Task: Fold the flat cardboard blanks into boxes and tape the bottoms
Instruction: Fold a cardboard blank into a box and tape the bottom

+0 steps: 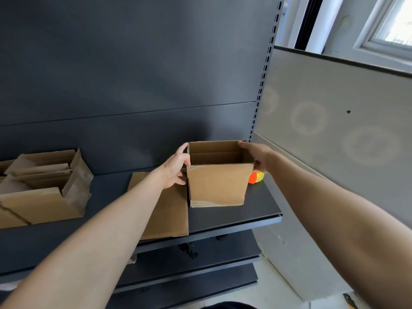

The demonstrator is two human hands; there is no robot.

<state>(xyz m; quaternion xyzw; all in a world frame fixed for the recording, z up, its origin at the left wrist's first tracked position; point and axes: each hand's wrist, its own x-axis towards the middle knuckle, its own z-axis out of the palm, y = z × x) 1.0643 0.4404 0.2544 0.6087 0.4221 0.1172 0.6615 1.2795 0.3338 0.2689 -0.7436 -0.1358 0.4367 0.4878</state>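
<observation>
An open-topped cardboard box [217,186] stands upright on the dark shelf [256,208], with clear tape showing along its lower front edge. My left hand [176,168] grips its left side, thumb over the rim. My right hand [256,156] grips its right side at the top corner. Flat cardboard blanks [166,215] lie on the shelf just left of the box, partly under my left forearm. An orange and yellow tape dispenser [256,176] sits behind the box's right edge, mostly hidden.
Several folded boxes [42,190] are grouped at the shelf's left end. A dark back panel rises behind the shelf, and a grey partition [334,121] stands at right. Lower shelves [200,264] sit below.
</observation>
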